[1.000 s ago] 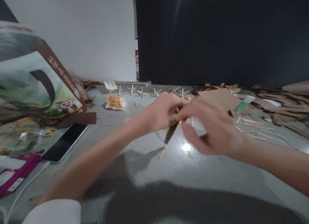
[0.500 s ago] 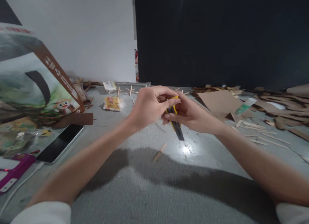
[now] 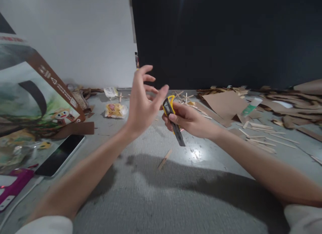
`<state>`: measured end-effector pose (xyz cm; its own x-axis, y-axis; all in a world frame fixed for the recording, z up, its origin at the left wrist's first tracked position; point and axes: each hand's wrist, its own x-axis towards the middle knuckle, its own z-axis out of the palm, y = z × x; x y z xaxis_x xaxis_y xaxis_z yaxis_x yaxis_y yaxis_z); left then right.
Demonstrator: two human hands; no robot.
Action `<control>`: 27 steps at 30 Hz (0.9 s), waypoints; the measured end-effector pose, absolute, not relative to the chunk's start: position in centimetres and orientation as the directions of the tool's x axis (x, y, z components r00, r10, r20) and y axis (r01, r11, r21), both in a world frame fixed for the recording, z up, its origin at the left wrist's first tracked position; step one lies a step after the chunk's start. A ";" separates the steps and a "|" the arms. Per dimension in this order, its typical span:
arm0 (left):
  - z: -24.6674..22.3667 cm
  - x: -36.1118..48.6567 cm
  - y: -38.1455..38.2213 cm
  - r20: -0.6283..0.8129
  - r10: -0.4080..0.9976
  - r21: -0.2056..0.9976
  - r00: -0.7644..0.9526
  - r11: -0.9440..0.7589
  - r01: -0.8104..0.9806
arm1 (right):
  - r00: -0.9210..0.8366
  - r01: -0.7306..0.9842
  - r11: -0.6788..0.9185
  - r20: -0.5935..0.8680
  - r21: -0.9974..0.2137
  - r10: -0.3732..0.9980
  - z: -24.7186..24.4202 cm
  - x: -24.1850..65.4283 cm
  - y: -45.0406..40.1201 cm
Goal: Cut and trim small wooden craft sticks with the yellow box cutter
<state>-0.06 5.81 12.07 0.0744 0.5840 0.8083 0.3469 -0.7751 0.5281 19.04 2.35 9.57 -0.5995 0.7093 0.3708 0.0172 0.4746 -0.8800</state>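
Note:
My right hand (image 3: 187, 118) is closed around a yellow and black utility knife (image 3: 172, 114). The blade is out and points down toward the table. Just left of the knife, my left hand (image 3: 144, 99) is raised with its fingers spread, holding nothing. On the grey table (image 3: 151, 200) below both hands lies a short wooden stick (image 3: 165, 159), with a dark shadow across it.
At left are a printed box (image 3: 32, 89), a black phone (image 3: 61, 155) and a purple power strip (image 3: 15, 187) with a white cable. A yellow snack packet (image 3: 115, 110) lies farther back. Wooden sticks (image 3: 261, 143), cardboard (image 3: 225, 106) and a glue stick (image 3: 251, 107) are at right.
My left hand has let go of the utility knife, moved up and left, and spread its fingers. My right hand keeps the knife and has shifted slightly left.

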 end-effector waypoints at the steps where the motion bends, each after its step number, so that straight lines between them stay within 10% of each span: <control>1: 12.0 -0.4 6.4 0.824 0.565 0.517 0.040 -0.779 0.354 | -0.589 -0.012 0.452 0.372 -0.892 0.717 9.5 18.9 2.3; 27: 15.4 -1.7 4.3 0.745 0.667 0.653 -0.022 -0.723 0.226 | -0.513 -0.057 0.392 0.364 -0.918 0.778 6.3 16.8 2.1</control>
<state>-1.70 4.35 15.42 -0.0223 0.6667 0.7450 0.2258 -0.7226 0.6534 16.85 2.10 6.27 -0.5131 0.7775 0.3637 -0.0567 0.3921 -0.9182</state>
